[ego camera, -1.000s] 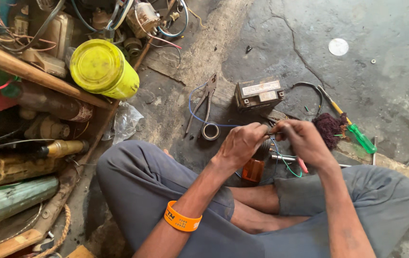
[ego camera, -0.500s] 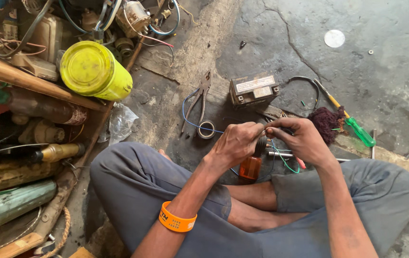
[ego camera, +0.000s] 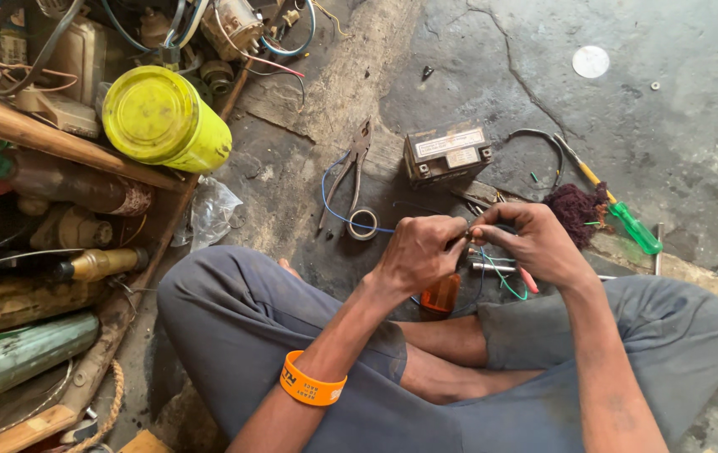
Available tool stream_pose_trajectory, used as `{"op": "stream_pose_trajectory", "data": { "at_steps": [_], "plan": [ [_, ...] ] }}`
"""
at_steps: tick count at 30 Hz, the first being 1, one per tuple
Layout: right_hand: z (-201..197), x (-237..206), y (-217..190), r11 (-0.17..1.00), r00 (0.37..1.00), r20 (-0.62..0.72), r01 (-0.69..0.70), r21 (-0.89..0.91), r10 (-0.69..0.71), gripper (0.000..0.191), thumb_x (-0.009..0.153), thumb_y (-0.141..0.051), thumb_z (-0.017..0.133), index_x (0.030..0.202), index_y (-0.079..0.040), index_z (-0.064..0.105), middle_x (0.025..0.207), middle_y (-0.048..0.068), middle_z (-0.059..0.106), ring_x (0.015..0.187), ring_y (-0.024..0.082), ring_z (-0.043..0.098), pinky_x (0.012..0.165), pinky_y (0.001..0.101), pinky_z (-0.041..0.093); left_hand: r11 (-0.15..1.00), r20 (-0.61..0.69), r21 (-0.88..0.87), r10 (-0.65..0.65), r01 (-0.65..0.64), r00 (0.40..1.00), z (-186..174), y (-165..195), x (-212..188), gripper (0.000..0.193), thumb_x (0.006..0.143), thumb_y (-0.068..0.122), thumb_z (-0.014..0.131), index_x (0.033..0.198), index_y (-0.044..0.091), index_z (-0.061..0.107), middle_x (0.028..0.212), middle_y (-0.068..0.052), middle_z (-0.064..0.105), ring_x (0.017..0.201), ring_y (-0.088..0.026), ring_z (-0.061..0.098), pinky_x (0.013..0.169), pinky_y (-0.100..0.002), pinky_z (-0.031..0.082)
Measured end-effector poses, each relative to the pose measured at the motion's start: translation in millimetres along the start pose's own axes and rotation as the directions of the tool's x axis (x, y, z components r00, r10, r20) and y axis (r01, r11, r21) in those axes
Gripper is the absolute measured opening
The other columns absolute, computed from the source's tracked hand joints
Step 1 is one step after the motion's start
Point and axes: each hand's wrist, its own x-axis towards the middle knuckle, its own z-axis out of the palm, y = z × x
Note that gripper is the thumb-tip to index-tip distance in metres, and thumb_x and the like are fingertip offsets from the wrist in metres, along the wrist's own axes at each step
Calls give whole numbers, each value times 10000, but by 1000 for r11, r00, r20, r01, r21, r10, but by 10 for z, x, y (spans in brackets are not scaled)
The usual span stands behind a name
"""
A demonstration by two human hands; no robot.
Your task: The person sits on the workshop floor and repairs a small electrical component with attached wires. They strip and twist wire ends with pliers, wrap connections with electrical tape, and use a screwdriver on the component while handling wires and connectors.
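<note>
Fingertips of both hands pinched on the same thin wire ends, right over my crossed legs.

Left hand is closed round the wire, right hand has thumb and forefinger nipped shut on the tip; how the strands themselves sit I can't tell, too small. My take: keep both pinches close together so the ends don't splay, and let the blue and green tails hang loose under my palms. Pliers and tape roll sit on the floor just ahead of my left hand, battery box behind them, green-handled screwdriver off toward the right side of the floor.
</note>
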Motion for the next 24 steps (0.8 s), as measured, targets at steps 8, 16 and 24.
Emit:
{"op": "stream_pose_trajectory", "data": {
  "at_steps": [8, 16, 24],
  "plan": [
    [-491, -710, -212, 924, 860, -487, -50, -379, -153, 277, 1017, -176, 654, 1252, -47, 726, 1142, 121, 710, 951, 193, 690, 797, 339, 506, 994, -84, 94, -50, 58, 995, -94, -19, 39, 169, 844, 153, 754, 863, 50, 621, 802, -157, 671, 785, -380, 682, 680, -484, 529],
    [-754, -1760, 797, 595, 593, -796, -686, -420, 121, 678, 900, -556, 728, 1438, -148, 665, 1227, 306, 626, 1149, 477, 606, 931, 545, 487, 919, -104, 272, -265, 284, 959, -484, 103, 107, 638, 677, 234, 872, 1230, 52, 612, 1126, -199, 666, 1003, -417, 671, 813, -487, 547],
    [-1110, -1710, 981, 555, 711, -702, -602, -574, 46, 538, 1022, -584, 618, 1329, -173, 782, 1011, 273, 723, 977, 455, 681, 846, 502, 526, 881, -431, 379, -103, 283, 896, -1354, 251, -51, 492, 875, 288, 813, 1215, -28, 652, 1217, -252, 652, 1137, -421, 626, 988, -472, 504]
  ]
}}
